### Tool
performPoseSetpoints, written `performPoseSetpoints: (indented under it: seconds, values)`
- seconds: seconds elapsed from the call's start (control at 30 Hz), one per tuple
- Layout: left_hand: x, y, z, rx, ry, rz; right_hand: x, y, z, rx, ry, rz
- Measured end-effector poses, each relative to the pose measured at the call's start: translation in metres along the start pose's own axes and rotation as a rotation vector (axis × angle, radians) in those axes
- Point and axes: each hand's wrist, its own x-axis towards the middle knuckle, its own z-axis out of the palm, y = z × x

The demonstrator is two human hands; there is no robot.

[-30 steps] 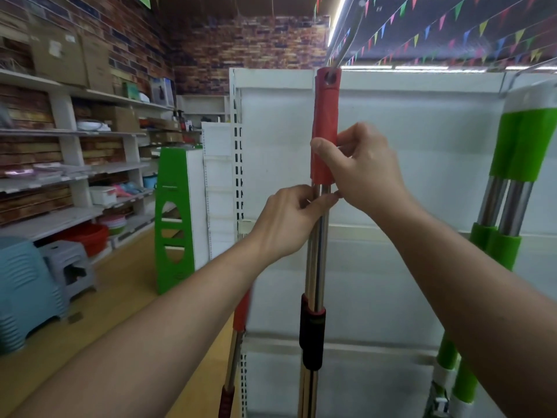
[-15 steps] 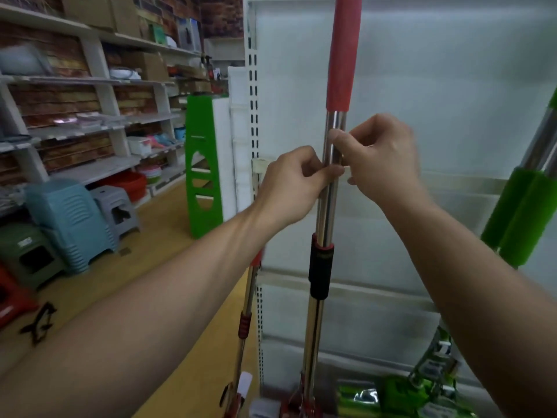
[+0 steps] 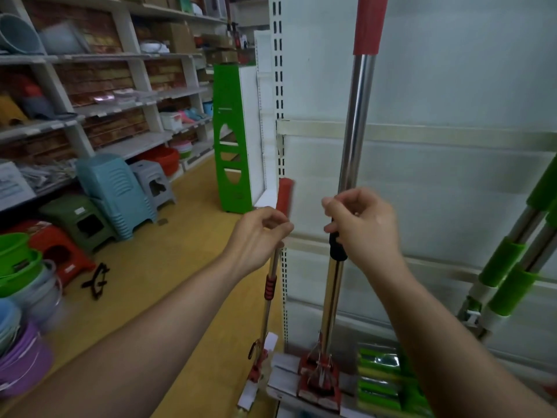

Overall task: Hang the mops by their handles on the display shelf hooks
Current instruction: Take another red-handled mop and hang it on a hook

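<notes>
L grip point(image 3: 259, 236) curled by short mop point(image 3: 285, 196), R grip point(image 3: 361, 226) curled at tall mop point(image 3: 357, 116); hold unclear both. Shelf upright point(image 3: 278, 70) btwn mops.

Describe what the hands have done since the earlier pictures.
Both hands slid down the tall mop's pole. The left hand let go of it and shifted left, in front of the shorter mop. The right hand still curls round the pole, by the black collar. The tall mop stayed upright.

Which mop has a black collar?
The tall red-gripped mop by the right hand; the short mop has a red collar, the green mops green ones.
</notes>
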Motion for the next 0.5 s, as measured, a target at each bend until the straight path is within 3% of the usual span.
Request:
performPoseSetpoints:
  seconds: [0.27, 0.5]
  values:
    - [-0.007, -0.056, -0.03, -0.031, -0.021, -0.075, -0.017, 0.03, 0.057, -0.054, -0.014, 0.117]
    - [0.003, -0.115, -0.08, -0.059, -0.142, -0.048, -0.036, 0.038, 0.123, -0.087, 0.137, 0.229]
